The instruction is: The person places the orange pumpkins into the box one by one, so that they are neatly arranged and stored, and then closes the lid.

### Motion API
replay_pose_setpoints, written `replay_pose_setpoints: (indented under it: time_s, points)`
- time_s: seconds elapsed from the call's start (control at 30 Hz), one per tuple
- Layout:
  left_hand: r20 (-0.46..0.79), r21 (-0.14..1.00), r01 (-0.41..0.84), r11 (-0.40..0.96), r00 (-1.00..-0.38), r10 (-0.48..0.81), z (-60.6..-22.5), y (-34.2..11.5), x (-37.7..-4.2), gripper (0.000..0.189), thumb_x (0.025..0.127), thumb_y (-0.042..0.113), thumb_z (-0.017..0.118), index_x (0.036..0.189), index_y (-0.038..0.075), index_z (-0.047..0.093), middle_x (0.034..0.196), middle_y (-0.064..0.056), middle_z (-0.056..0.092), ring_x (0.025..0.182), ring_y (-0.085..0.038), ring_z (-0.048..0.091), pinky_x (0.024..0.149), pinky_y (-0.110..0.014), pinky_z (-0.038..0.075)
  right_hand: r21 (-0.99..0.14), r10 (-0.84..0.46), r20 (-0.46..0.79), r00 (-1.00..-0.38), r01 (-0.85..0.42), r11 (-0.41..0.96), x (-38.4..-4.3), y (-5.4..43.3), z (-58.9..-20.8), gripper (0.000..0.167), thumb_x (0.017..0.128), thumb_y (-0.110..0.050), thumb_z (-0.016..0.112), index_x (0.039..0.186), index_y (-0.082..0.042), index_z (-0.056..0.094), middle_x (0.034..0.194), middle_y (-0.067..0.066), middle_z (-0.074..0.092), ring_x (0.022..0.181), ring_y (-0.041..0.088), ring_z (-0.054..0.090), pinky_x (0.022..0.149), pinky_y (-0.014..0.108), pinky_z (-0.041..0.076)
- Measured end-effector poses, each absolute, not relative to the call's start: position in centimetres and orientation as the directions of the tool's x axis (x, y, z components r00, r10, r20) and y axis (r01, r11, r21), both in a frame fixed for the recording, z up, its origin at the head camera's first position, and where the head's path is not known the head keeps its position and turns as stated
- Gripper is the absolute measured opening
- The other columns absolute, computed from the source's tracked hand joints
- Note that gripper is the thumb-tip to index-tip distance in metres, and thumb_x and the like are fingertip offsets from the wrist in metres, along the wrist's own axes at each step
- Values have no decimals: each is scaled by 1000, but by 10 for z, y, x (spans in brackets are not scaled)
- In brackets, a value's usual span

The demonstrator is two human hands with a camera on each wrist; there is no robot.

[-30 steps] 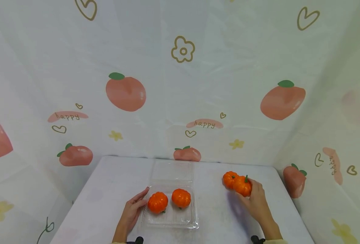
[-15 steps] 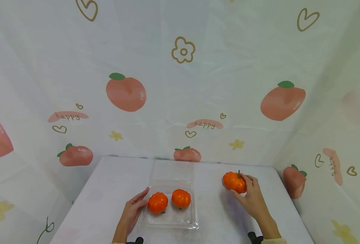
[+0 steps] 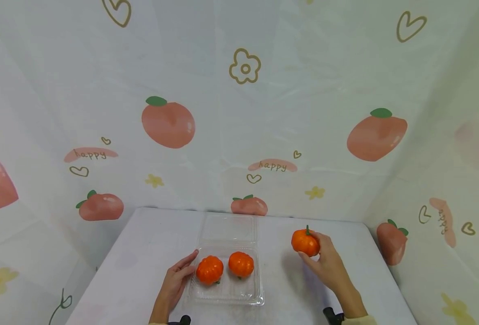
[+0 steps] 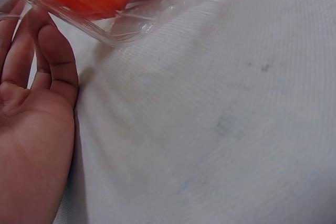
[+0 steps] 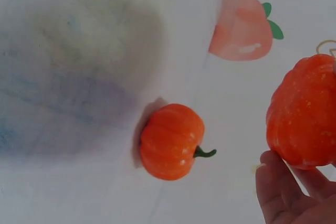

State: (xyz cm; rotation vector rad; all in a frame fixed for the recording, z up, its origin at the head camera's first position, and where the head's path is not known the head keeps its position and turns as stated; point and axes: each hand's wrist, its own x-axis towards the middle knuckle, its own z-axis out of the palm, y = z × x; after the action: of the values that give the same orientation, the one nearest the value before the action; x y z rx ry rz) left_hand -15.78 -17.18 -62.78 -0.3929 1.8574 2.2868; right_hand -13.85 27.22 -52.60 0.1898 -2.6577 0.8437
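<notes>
My right hand [image 3: 329, 262] grips a small orange pumpkin [image 3: 305, 243] by its side, raised above the right part of the table, its green stem pointing up. A second pumpkin [image 5: 171, 141] lies on the table in the right wrist view; from the head it is hidden behind the held one. My left hand [image 3: 175, 283] holds the left edge of a clear plastic clamshell container [image 3: 245, 295], its fingers [image 4: 56, 56] at the rim in the left wrist view. Inside sit two more pumpkins, one on the left [image 3: 210, 270] and one on the right [image 3: 241, 264].
The container's clear lid [image 3: 229, 229] lies folded back toward the rear of the white table [image 3: 158, 230]. A printed curtain [image 3: 239, 126] closes off the back and both sides.
My right hand has carried the held pumpkin leftward, so it now covers the other pumpkin in the head view. My left hand and the container have stayed put.
</notes>
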Motion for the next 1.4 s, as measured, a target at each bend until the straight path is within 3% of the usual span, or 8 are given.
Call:
replay_pose_setpoints:
  time_s: [0.13, 0.4, 0.63, 0.87, 1.0, 1.2, 1.4]
  points:
    - [-314, 930, -300, -213, -949, -35, -627, -172, -158, 53, 92, 10, 70, 143, 4, 57, 146, 1, 62, 130, 0, 59, 109, -26, 43, -521, -53, 379, -924, -261, 812, -139, 267, -526, 69, 84, -25, 84, 139, 1, 51, 135, 22, 58, 116, 38, 64, 95, 58, 57]
    - [-327, 925, -312, -217, -944, -37, -626, -172, -157, 53, 93, 10, 70, 144, 4, 56, 146, 2, 62, 117, 12, 61, 109, -27, 43, -523, -85, 379, -921, -290, 802, -136, 252, -524, 67, 82, -26, 86, 136, -4, 54, 132, 16, 64, 115, 33, 65, 96, 56, 58]
    - [-324, 927, -308, -214, -945, -41, -626, -172, -157, 54, 93, 10, 69, 145, 5, 55, 147, 2, 61, 116, 14, 60, 110, -26, 42, -543, -119, 294, -948, -268, 795, -131, 236, -522, 66, 82, -36, 85, 136, -10, 59, 130, 8, 66, 104, 17, 62, 81, 31, 60]
    - [-325, 927, -311, -210, -945, -39, -629, -172, -158, 55, 93, 12, 70, 146, 5, 55, 147, 3, 60, 115, 16, 59, 110, -25, 42, -558, -147, 272, -951, -280, 781, -129, 222, -525, 62, 81, -40, 85, 134, -17, 60, 132, 1, 61, 102, 12, 62, 78, 23, 59]
    - [-325, 928, -310, -206, -945, -45, -630, -173, -158, 55, 93, 12, 70, 145, 6, 56, 146, 5, 62, 119, 13, 59, 109, -24, 43, -588, -160, 267, -950, -292, 754, -128, 214, -525, 59, 81, -39, 85, 132, -19, 62, 128, -4, 58, 96, 8, 58, 77, 23, 58]
    - [-329, 927, -313, -205, -943, -51, -632, -173, -159, 54, 93, 12, 71, 144, 6, 57, 142, 6, 64, 120, 9, 60, 108, -24, 44, -661, -188, 227, -956, -293, 691, -126, 203, -522, 61, 82, -51, 81, 131, -20, 65, 122, -7, 59, 97, 6, 57, 78, 22, 57]
    - [-324, 926, -307, -219, -945, -45, -632, -172, -161, 53, 93, 12, 70, 144, 6, 57, 139, 9, 66, 114, 13, 61, 110, -25, 42, -714, -233, 178, -956, -288, 639, -126, 192, -516, 63, 84, -57, 76, 133, -20, 63, 121, -7, 60, 97, 5, 57, 81, 24, 59]
